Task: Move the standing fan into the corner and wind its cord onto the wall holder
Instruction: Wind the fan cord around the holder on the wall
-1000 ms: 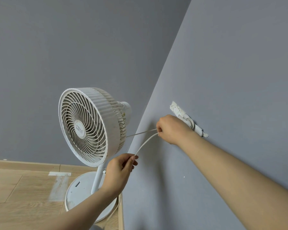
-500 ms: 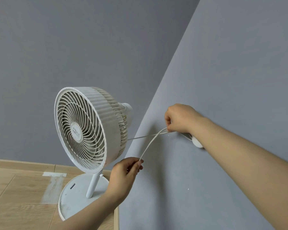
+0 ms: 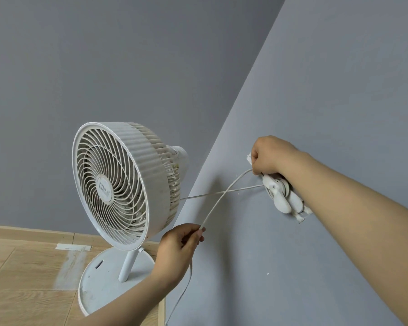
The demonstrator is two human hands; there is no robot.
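The white standing fan (image 3: pixel 125 184) stands in the corner on its round base (image 3: pixel 99 285), grille facing left. Its thin white cord (image 3: pixel 222 198) runs from behind the fan head to the white wall holder (image 3: pixel 283 196) on the right wall, where a few turns are wound. My right hand (image 3: pixel 271 156) grips the cord at the top of the holder and covers the holder's upper end. A loop of cord drops from there to my left hand (image 3: pixel 181 245), which pinches it between thumb and fingers. Below that hand the cord hangs down along the wall.
Two grey walls meet just behind the fan. Wooden floor (image 3: pixel 21 290) with a pale baseboard lies to the left, marked by a whitish tape patch (image 3: pixel 71 262) beside the fan base.
My right hand has carried the cord up over the holder's top end, and the lower part of the holder with its wound turns shows again. The left hand has stayed low, holding the cord.
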